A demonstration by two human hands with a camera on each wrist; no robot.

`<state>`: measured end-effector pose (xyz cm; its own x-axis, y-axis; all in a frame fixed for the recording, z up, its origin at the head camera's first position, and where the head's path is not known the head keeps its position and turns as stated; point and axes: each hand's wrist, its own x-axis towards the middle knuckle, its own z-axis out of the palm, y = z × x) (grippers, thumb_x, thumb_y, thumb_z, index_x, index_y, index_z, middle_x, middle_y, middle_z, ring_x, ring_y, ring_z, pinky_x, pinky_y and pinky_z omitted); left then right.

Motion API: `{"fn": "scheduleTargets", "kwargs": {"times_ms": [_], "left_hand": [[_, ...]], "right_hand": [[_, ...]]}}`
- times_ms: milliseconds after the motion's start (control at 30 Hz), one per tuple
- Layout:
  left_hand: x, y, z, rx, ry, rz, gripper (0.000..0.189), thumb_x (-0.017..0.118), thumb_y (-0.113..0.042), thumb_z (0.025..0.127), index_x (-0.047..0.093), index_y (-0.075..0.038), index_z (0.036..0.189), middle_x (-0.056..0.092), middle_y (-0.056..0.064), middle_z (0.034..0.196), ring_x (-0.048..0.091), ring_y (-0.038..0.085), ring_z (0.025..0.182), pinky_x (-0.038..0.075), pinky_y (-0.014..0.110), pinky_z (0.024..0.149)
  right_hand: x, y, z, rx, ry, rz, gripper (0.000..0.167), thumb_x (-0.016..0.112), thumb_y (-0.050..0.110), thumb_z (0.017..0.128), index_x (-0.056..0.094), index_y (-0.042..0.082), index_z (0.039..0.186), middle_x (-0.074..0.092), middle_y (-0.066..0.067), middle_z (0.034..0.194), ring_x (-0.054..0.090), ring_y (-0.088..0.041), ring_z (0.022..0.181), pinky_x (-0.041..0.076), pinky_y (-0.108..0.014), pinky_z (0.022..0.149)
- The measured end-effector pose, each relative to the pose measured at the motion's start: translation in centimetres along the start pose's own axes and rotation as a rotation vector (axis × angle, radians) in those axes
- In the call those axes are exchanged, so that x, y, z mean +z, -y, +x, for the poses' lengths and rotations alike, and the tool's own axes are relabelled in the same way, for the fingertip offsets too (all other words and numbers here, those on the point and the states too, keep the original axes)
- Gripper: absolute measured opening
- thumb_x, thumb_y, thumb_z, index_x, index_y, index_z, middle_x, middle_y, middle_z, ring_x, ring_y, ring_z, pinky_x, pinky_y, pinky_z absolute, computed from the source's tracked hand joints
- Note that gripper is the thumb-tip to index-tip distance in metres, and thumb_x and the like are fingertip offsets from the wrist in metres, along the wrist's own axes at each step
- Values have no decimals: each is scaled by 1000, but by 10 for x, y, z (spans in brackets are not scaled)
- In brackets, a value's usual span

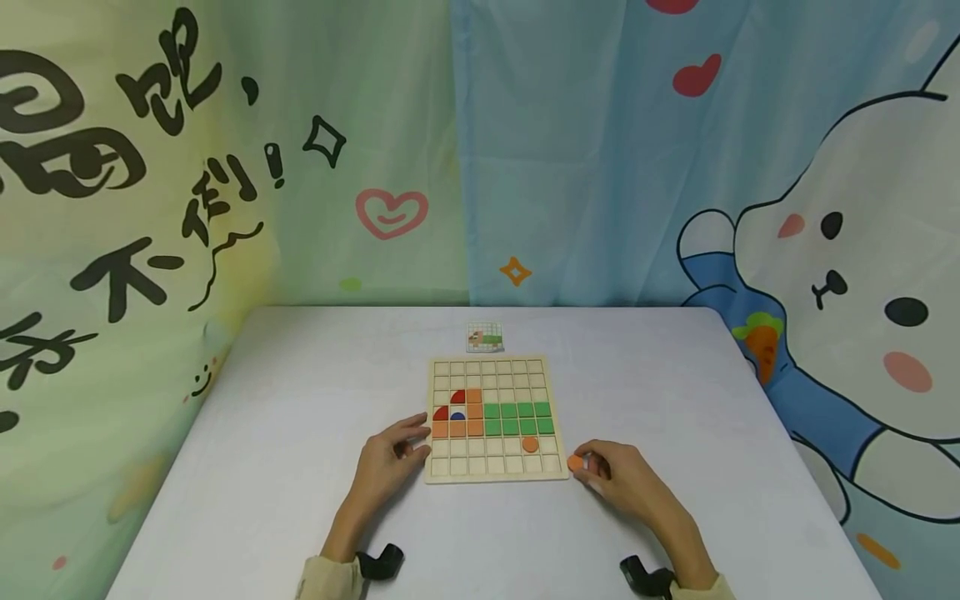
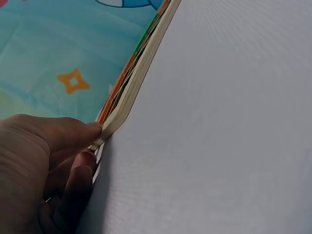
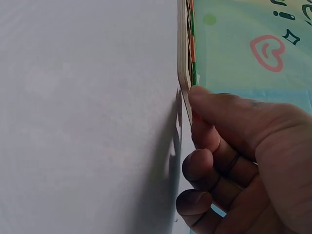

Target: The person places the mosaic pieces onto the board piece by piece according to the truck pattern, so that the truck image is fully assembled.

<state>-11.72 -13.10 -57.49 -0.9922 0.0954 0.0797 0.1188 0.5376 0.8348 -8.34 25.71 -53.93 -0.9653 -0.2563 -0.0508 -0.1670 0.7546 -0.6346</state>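
Observation:
A wooden grid board point(image 1: 495, 468) lies on the white table, with green squares point(image 1: 517, 418), orange squares point(image 1: 475, 412), red quarter-round pieces point(image 1: 458, 397) and a blue-and-white piece point(image 1: 457, 412) in its cells. One orange disc point(image 1: 530, 444) sits in a lower right cell. Just off the board's lower right edge, my right hand point(image 1: 618, 475) pinches another orange disc point(image 1: 575, 462) between thumb and fingertips. My left hand point(image 1: 386, 467) rests at the board's left side, its thumb and fingers touching the edge. In the left wrist view, the thumb point(image 2: 73, 132) meets the board's rim.
Behind the board lies a small picture card point(image 1: 484, 337) with a gridded pattern. The white table point(image 1: 300, 400) reaches back to a printed curtain point(image 1: 547, 167). A black strap-like device point(image 1: 381, 562) is on the left wrist, and a similar device point(image 1: 647, 577) on the right.

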Motion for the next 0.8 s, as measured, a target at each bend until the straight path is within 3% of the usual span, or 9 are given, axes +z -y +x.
{"fn": "scheduleTargets", "kwargs": {"times_ms": [567, 800], "left_hand": [[0, 1, 1, 23, -8, -41, 24, 83, -7, 89, 83, -9, 114, 74, 4, 137, 56, 0, 71, 47, 19, 66], [0, 1, 2, 25, -17, -29, 24, 83, -7, 89, 83, -9, 113, 75, 3, 136, 55, -1, 71, 46, 18, 66]], "right_hand": [[9, 12, 15, -138, -42, 38, 22, 80, 18, 95, 76, 5, 112, 59, 14, 74, 46, 4, 65, 44, -20, 62], [14, 25, 28, -142, 1, 83, 24, 79, 16, 95, 76, 3, 115, 60, 11, 74, 47, 3, 64, 45, -21, 62]]}}
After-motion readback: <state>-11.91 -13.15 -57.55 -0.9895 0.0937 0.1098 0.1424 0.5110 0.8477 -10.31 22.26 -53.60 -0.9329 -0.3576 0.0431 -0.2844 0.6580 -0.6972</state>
